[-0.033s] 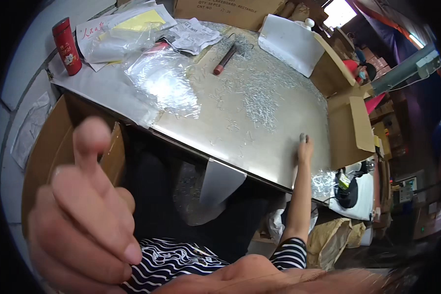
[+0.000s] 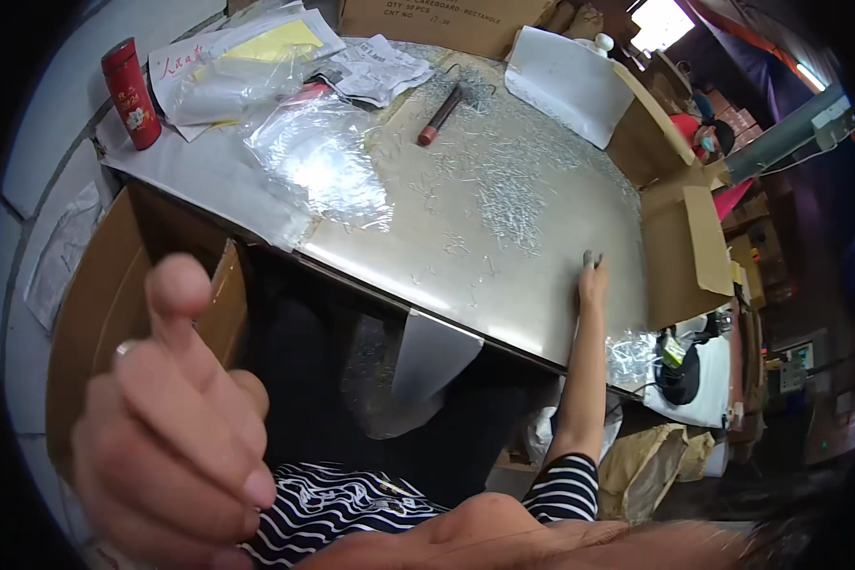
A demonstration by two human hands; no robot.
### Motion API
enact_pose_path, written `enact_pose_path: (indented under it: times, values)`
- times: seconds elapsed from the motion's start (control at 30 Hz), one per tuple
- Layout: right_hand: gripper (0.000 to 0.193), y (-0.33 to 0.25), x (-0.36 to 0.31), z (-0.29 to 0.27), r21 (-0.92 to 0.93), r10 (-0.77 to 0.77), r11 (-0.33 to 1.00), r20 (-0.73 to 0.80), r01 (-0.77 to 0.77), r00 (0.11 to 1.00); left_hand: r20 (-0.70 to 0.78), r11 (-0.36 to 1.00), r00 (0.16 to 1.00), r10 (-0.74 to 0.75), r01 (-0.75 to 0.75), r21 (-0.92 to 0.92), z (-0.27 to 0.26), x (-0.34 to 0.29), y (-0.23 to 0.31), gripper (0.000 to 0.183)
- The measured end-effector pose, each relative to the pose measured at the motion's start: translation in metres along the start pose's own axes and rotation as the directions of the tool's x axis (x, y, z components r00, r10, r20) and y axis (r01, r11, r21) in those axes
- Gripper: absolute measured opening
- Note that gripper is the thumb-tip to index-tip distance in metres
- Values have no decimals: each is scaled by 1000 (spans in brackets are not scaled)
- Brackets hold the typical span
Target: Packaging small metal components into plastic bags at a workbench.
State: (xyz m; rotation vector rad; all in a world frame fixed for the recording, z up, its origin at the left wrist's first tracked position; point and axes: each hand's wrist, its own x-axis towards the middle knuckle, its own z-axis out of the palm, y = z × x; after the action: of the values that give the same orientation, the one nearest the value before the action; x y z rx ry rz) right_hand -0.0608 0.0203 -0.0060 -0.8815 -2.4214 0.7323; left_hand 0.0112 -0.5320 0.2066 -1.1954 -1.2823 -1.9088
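My left hand [image 2: 176, 408] is raised close to the camera at the lower left, above an open cardboard box. One finger points up and the others are loosely curled. I see nothing held in it. My right hand [image 2: 593, 274] rests low on the right part of the metal-topped table [image 2: 532, 304], its fingers stretched and slightly apart. A grey covering or smudge shows on one fingertip. Left of that hand lies a loose heap of small silvery wire pieces [image 2: 513, 204], with stray ones scattered around. Beyond the heap is a dark rod with a reddish end [image 2: 440, 116].
The open cardboard box [image 2: 90, 285] stands below the table's left edge. Plastic bags [image 2: 323, 161], papers [image 2: 375, 71] and a red flask [image 2: 131, 95] occupy the table's left side. An open carton [image 2: 689, 237] stands at the right edge, near a black device [image 2: 676, 375]. A person [image 2: 708, 133] is visible beyond.
My left hand sits slightly lower and further right in the picture. The whole view has shifted a little. My right hand stays on the table.
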Motion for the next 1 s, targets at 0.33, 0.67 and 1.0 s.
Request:
enact_pose_path:
  times: [0.33,0.67,1.0]
  values:
    - [62,-121,-47,72,-390,-338,776,406,496,849,214,444,802,-557,71,893,-9,-112,-189,54]
    - [64,-116,-112,52,-191,-487,772,436,606,757,293,354,643,-708,-36,935,-17,-129,-200,51]
    - [60,-114,-152,30,-58,-518,824,326,564,791,411,588,785,-464,-75,806,-15,-150,-198,52]
